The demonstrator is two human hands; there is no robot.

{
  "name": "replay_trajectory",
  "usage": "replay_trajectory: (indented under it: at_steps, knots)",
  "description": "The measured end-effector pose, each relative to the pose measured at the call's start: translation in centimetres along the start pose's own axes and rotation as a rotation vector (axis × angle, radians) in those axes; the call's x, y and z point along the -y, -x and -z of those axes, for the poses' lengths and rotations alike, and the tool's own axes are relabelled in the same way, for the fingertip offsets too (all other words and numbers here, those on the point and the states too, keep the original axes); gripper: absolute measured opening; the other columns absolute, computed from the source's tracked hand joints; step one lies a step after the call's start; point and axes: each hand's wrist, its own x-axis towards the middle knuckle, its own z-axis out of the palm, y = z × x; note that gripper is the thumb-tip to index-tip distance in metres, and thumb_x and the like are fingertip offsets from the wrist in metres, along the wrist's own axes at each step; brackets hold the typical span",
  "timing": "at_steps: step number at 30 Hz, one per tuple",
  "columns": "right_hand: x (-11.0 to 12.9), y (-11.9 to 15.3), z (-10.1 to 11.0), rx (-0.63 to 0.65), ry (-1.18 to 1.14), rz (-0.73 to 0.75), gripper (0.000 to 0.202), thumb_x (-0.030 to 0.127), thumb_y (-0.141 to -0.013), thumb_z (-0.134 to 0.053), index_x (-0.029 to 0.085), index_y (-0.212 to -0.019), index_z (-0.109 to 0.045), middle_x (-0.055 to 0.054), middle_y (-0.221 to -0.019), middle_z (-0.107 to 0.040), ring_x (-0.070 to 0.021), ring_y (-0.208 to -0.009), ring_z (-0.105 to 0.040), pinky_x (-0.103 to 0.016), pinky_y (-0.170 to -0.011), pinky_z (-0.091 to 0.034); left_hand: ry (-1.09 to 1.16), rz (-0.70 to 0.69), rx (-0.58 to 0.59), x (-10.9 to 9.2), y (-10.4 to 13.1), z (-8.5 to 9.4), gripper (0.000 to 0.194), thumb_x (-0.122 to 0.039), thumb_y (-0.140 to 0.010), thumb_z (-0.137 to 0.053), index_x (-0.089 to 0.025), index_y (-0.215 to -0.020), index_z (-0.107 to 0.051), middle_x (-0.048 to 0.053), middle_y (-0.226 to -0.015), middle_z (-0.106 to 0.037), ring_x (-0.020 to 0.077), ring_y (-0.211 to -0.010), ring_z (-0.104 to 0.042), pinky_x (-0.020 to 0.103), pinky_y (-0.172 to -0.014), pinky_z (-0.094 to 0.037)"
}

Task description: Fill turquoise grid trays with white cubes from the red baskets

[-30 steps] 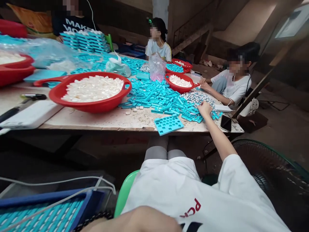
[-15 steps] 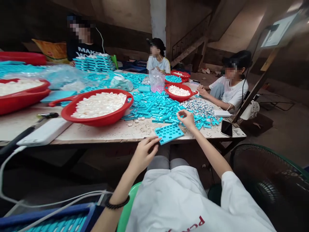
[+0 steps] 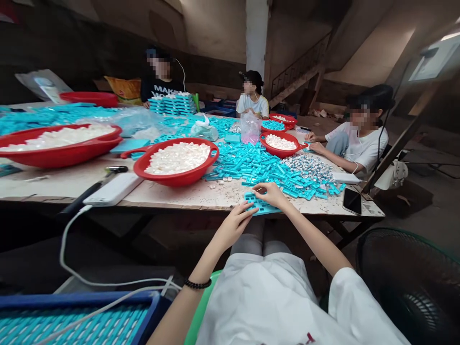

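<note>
A blue plastic tray with square pockets [image 3: 269, 209] lies at the table's front edge, partly covered by my hands. My left hand [image 3: 235, 224] grips its left side, the fingertips resting over the pockets. Above the tray's far left part, my right hand [image 3: 272, 195] has thumb and index finger pinched together. Whatever sits in that pinch is too small and hidden to name. Behind the tray spreads a heap of loose blue plastic strips [image 3: 247, 162]. Small white-and-blue pieces [image 3: 311, 168] are piled right of it.
Red baskets of white pieces stand at left [image 3: 72, 158], centre [image 3: 179, 178] and farther back [image 3: 282, 152]. A white power bank [image 3: 113, 190] and a phone [image 3: 351, 201] lie along the front edge. Three co-workers sit around. A fan [image 3: 413, 282] stands right, a blue crate [image 3: 153, 311] lower left.
My right hand has moved left from the strip heap to over the tray. My left hand has come farther onto the tray's left side. The view has swung left.
</note>
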Motion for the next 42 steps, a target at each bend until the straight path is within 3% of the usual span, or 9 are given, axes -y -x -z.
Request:
replay_trajectory:
  at_steps: [3, 5, 9, 13, 17, 23, 27, 33, 42]
  knots:
    - [-0.2, -0.1, -0.2, -0.018, -0.033, 0.002, 0.02, 0.019, -0.08, -0.068, 0.02, -0.1, -0.071, -0.001, -0.085, -0.074, -0.017, -0.078, -0.071, -0.027, -0.076, -0.055, 0.085, 0.028, -0.084, 0.0, 0.1, 0.3, 0.036, -0.033, -0.101, -0.045, -0.029, -0.131, -0.064, 0.007, -0.139, -0.061, 0.0238, -0.133, -0.054, 0.045, -0.115, -0.041]
    - [-0.4, -0.2, -0.2, -0.021, -0.037, -0.006, 0.02, 0.018, -0.077, -0.069, 0.02, -0.097, -0.069, 0.001, -0.08, -0.071, -0.0159, -0.073, -0.068, -0.026, -0.071, -0.054, 0.133, 0.098, -0.212, 0.8, -0.1, 0.9, 0.038, -0.035, -0.1, -0.047, -0.025, -0.135, -0.06, 0.009, -0.132, -0.065, 0.0234, -0.123, -0.061, 0.042, -0.108, -0.048]
    - [-0.9, -0.5, -0.1, 0.027, 0.027, 0.003, 0.01, 0.013, -0.076, -0.067, 0.019, -0.084, -0.069, -0.001, -0.078, -0.071, -0.0158, -0.072, -0.066, -0.025, -0.067, -0.051, 0.06, 0.238, -0.43, 4.5, -1.4, 3.5, 0.039, -0.035, -0.095, -0.047, -0.019, -0.128, -0.06, 0.011, -0.121, -0.068, 0.0254, -0.117, -0.064, 0.04, -0.101, -0.051]
    - [-1.3, -0.8, 0.1, 0.069, 0.099, 0.027, 0.013, 0.012, -0.079, -0.067, 0.019, -0.086, -0.075, -0.002, -0.081, -0.073, -0.0167, -0.074, -0.067, -0.027, -0.071, -0.051, -0.098, 0.349, -0.43, 8.8, -3.5, 6.2, 0.035, -0.027, -0.083, -0.05, -0.016, -0.111, -0.067, 0.014, -0.119, -0.064, 0.0294, -0.116, -0.062, 0.043, -0.106, -0.047]
    - [-1.4, -0.8, -0.3, 0.092, 0.131, 0.058, 0.016, 0.013, -0.084, -0.067, 0.02, -0.094, -0.078, -0.004, -0.091, -0.072, -0.0171, -0.079, -0.067, -0.028, -0.074, -0.051, -0.204, 0.424, -0.415, 11.2, -4.9, 6.8, 0.035, -0.022, -0.077, -0.049, -0.013, -0.105, -0.069, 0.018, -0.119, -0.064, 0.031, -0.116, -0.062, 0.042, -0.109, -0.044]
    - [-1.4, -0.6, -0.7, 0.057, 0.08, 0.064, 0.018, 0.015, -0.088, -0.068, 0.02, -0.105, -0.074, -0.006, -0.1, -0.074, -0.019, -0.089, -0.068, -0.03, -0.081, -0.051, -0.229, 0.422, -0.337, 12.2, -5.7, 6.5, 0.026, -0.022, -0.078, -0.049, -0.016, -0.09, -0.072, 0.014, -0.105, -0.074, 0.0297, -0.102, -0.067, 0.039, -0.099, -0.049]
    - [-1.3, -1.1, -0.3, 0.103, 0.127, 0.058, 0.012, 0.013, -0.087, -0.069, 0.018, -0.095, -0.077, -0.007, -0.097, -0.074, -0.0187, -0.086, -0.069, -0.028, -0.08, -0.051, -0.157, 0.408, -0.429, 12.3, -5.7, 6.6, 0.026, -0.032, -0.08, -0.053, -0.017, -0.086, -0.073, 0.013, -0.097, -0.075, 0.0293, -0.092, -0.07, 0.038, -0.09, -0.053]
    - [-0.9, -1.2, -0.3, 0.108, 0.145, 0.043, 0.019, 0.01, -0.086, -0.069, 0.019, -0.101, -0.077, -0.006, -0.097, -0.076, -0.0197, -0.088, -0.07, -0.029, -0.081, -0.051, 0.122, 0.427, -0.511, 11.6, -5.2, 6.2, 0.034, -0.051, -0.085, -0.054, -0.021, -0.093, -0.067, 0.005, -0.077, -0.071, 0.0242, -0.071, -0.071, 0.034, -0.071, -0.054]
    - [-1.6, -0.8, -0.7, 0.023, 0.225, 0.089, 0.007, 0.015, -0.085, -0.074, 0.019, -0.09, -0.076, -0.006, -0.102, -0.072, -0.0222, -0.099, -0.066, -0.038, -0.098, -0.044, 0.204, 0.429, -0.455, 12.4, -5.0, 6.2, 0.041, -0.052, -0.068, -0.072, -0.02, -0.093, -0.069, 0.006, -0.08, -0.074, 0.0265, -0.081, -0.073, 0.035, -0.076, -0.057]
